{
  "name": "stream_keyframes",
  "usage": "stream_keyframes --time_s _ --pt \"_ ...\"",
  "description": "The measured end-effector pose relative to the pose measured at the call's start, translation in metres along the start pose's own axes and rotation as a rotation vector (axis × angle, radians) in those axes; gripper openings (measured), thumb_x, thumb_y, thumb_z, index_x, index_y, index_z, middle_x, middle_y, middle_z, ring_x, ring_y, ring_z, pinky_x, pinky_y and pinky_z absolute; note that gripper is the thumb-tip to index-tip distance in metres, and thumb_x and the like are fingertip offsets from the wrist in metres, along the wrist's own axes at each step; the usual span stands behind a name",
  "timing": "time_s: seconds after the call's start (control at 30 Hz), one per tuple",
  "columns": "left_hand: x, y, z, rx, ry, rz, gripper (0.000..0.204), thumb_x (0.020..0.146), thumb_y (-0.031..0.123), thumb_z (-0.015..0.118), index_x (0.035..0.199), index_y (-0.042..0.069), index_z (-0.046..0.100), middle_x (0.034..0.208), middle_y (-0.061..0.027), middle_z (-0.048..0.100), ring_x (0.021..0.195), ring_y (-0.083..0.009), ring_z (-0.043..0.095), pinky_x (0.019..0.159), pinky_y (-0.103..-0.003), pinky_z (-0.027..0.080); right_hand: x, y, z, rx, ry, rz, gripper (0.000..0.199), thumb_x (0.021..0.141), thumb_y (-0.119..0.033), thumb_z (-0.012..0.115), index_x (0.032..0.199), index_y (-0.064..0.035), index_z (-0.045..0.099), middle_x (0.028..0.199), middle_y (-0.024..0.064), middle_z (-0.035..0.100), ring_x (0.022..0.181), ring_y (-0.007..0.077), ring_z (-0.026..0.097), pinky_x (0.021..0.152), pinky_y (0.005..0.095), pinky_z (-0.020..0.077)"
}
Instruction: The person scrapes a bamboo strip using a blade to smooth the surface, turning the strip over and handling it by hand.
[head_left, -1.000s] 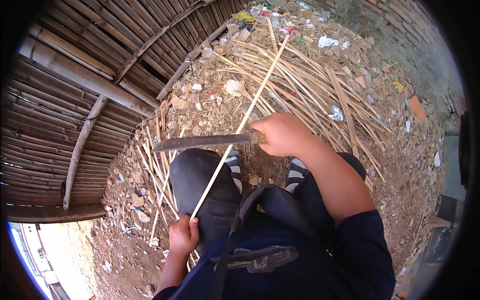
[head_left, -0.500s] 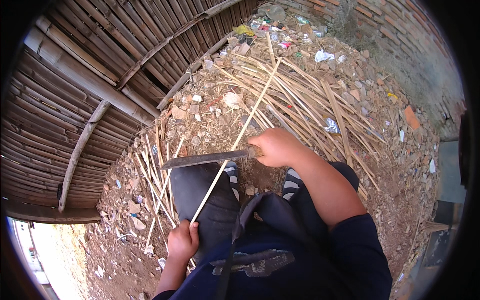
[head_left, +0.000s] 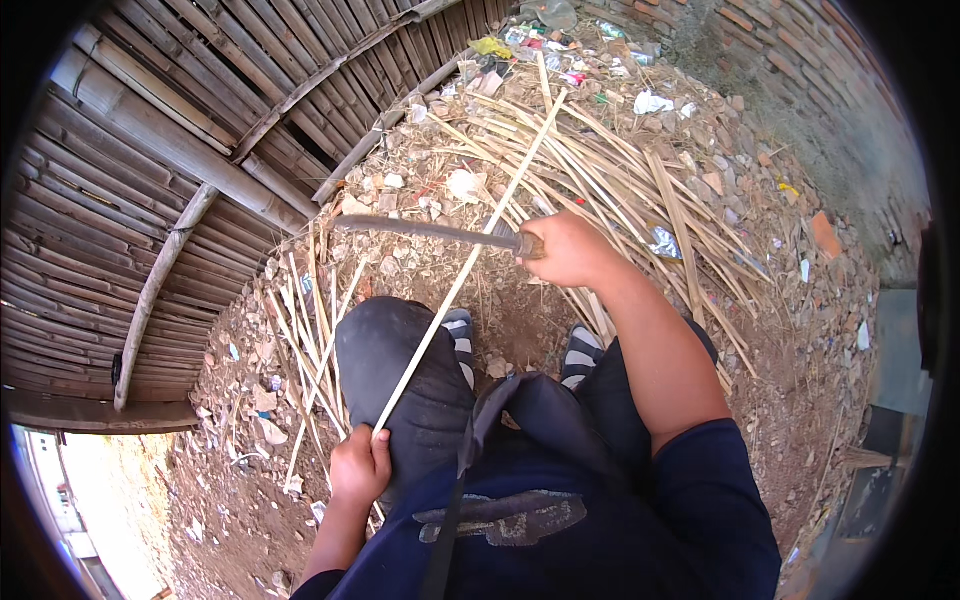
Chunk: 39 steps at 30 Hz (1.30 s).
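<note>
My left hand (head_left: 359, 466) is closed round the near end of a long pale bamboo strip (head_left: 428, 335), beside my left knee. The strip slants up and away to the right, over the ground. In my right hand (head_left: 572, 250) is the wooden handle of a machete (head_left: 420, 229), gripped tightly. Its dark blade points left and crosses the strip well beyond its middle, the edge seen nearly side-on. Whether blade and strip touch I cannot tell.
A large heap of split bamboo strips (head_left: 610, 190) lies ahead to the right. A smaller bundle (head_left: 312, 345) rests left of my knee. Rubble and litter cover the ground. A bamboo wall (head_left: 140, 250) rises on the left, a brick wall (head_left: 780, 60) at far right.
My right hand has moved the machete away from me along the strip, and its blade has turned. My left hand holds the same end, nearly unmoved.
</note>
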<state>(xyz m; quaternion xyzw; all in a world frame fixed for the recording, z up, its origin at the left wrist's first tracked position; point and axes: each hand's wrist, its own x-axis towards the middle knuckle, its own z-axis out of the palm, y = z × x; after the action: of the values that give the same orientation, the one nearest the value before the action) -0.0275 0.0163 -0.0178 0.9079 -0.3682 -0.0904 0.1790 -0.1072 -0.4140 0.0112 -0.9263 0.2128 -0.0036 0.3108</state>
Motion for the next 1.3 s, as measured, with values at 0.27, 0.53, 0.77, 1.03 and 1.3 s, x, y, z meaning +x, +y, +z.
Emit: stream_keyframes --time_s 0.27,0.53,0.77,1.03,1.3 --pt "0.0 0.005 -0.003 0.021 -0.034 -0.033 0.034 0.101 0.029 0.06 0.079 0.005 0.05 0.062 -0.023 0.06 0.06 -0.0475 0.062 0.056 -0.056 0.049 -0.006 -0.021 -0.004 -0.119 -0.047 0.083 0.029 0.082 -0.025 0.072 0.108 -0.0112 0.072 0.096 0.0207 0.073 0.094 0.0371 0.07 0.084 0.0466 0.056" --pt "0.002 0.005 -0.005 -0.033 -0.032 -0.035 0.037 0.1 0.03 0.061 0.076 0.004 0.049 0.062 -0.0233 0.06 0.06 -0.0481 0.061 0.057 -0.056 0.048 0.005 0.021 -0.011 0.044 -0.034 0.096 0.027 0.081 -0.022 0.071 0.107 -0.0111 0.073 0.09 0.0194 0.073 0.09 0.0373 0.071 0.082 0.0473 0.0555" --pt "0.003 0.009 -0.009 0.001 -0.062 -0.046 0.036 0.101 0.03 0.06 0.079 0.004 0.05 0.063 -0.023 0.059 0.06 -0.0478 0.06 0.057 -0.056 0.047 -0.006 -0.019 0.009 -0.119 -0.053 0.048 0.03 0.08 -0.028 0.077 0.103 -0.01 0.073 0.087 0.02 0.071 0.088 0.0395 0.07 0.079 0.048 0.0544" --pt "0.001 0.01 -0.009 0.018 -0.051 -0.067 0.037 0.101 0.032 0.061 0.079 0.004 0.05 0.063 -0.0231 0.06 0.06 -0.0476 0.061 0.056 -0.056 0.048 0.01 0.012 0.01 0.093 -0.079 0.067 0.034 0.08 -0.028 0.078 0.104 -0.0038 0.073 0.088 0.0224 0.071 0.085 0.0395 0.069 0.077 0.0461 0.0539" --pt "0.007 0.017 -0.006 -0.035 -0.046 -0.057 0.036 0.101 0.031 0.061 0.08 0.004 0.05 0.063 -0.024 0.061 0.061 -0.0478 0.062 0.057 -0.056 0.048 0.016 0.042 0.027 0.114 -0.238 0.074 0.032 0.079 -0.027 0.08 0.1 -0.0036 0.073 0.087 0.0206 0.072 0.081 0.0354 0.07 0.076 0.0439 0.0536"
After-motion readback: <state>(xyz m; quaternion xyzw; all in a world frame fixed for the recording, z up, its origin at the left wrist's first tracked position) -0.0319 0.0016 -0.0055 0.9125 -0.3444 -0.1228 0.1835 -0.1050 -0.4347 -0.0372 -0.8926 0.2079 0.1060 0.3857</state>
